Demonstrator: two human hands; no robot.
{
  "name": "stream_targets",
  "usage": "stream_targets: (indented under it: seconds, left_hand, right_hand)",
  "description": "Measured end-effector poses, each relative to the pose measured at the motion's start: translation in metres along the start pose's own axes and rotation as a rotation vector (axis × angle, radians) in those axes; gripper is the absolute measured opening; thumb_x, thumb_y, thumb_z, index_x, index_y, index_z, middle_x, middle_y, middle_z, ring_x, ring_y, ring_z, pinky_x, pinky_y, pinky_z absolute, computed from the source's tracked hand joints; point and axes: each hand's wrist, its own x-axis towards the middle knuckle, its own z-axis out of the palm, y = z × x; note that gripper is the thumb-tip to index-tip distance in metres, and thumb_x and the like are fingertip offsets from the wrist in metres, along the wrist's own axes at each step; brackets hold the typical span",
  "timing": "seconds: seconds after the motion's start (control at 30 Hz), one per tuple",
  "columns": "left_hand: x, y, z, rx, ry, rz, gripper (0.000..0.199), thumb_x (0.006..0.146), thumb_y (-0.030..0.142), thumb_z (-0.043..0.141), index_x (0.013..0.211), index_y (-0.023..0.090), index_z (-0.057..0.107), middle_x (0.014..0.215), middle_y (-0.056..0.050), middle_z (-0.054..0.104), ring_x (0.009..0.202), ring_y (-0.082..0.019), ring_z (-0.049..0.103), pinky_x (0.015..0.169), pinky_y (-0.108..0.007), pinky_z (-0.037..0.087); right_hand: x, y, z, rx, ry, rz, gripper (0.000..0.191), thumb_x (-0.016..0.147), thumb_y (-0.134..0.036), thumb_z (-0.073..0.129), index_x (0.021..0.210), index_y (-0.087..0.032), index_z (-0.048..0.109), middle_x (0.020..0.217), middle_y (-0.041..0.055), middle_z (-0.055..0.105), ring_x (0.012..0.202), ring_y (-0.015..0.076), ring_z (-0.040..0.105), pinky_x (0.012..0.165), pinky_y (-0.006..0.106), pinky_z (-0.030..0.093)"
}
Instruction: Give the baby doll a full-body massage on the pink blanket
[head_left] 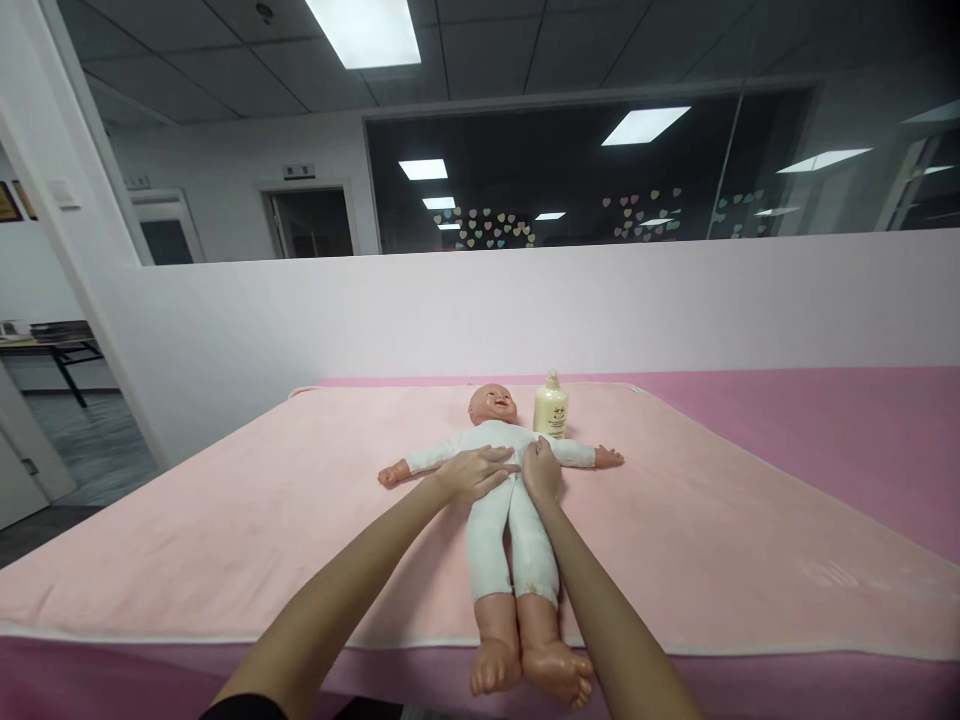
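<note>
A baby doll [491, 535] with a white cloth body lies on its back on a pink towel [300, 520], its head away from me and its feet over the near edge. Across the left side of the doll's belly rests my left hand [476, 472], fingers stretched out flat. My right hand [541, 470] lies against the other side of the belly, its fingers curled in; whether they pinch the cloth is hidden. Just beyond the doll's arm on the right stands a pale yellow pump bottle [551, 408], upright and touched by neither hand.
The towel covers a pink table surface [825, 430] that shows at the right and along the front. A low white wall [600, 310] with glass above it closes off the back. On the far left, a doorway shows a desk [56, 345] in another room.
</note>
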Motion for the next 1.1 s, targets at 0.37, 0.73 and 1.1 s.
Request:
stream_targets:
  seconds: [0.37,0.73,1.1]
  left_hand:
    - [0.035,-0.067,0.055,-0.024,0.430,-0.772,0.050,0.093,0.033,0.026,0.139,0.015,0.034,0.145,-0.013,0.032,0.137,-0.024,0.024,0.110,-0.044,0.019]
    - [0.020,-0.058,0.055,-0.173,0.631,-0.778,0.043,0.092,0.021,0.026,0.126,0.010,0.049,0.133,-0.012,0.050,0.131,-0.018,0.036,0.107,-0.032,0.031]
    - [0.013,-0.044,0.047,-0.212,0.530,-0.501,0.046,0.079,0.008,0.034,0.112,0.021,0.064,0.123,-0.001,0.058,0.125,-0.017,0.045,0.110,-0.039,0.030]
  right_hand:
    - [-0.026,-0.007,0.001,0.162,-0.148,-0.477,0.041,0.083,-0.033,0.035,0.102,-0.017,0.067,0.108,0.0065,0.065,0.106,0.0202,0.057,0.108,0.036,0.026]
    - [-0.005,-0.027,-0.006,-0.185,-0.675,-0.859,0.041,0.090,-0.035,0.035,0.129,-0.028,0.048,0.136,-0.0004,0.046,0.133,0.0172,0.031,0.112,0.045,0.004]
    - [0.018,-0.002,0.021,-0.297,-0.100,-0.227,0.056,0.091,-0.042,0.023,0.133,-0.010,0.042,0.138,0.0177,0.040,0.132,0.0271,0.029,0.108,0.055,0.003]
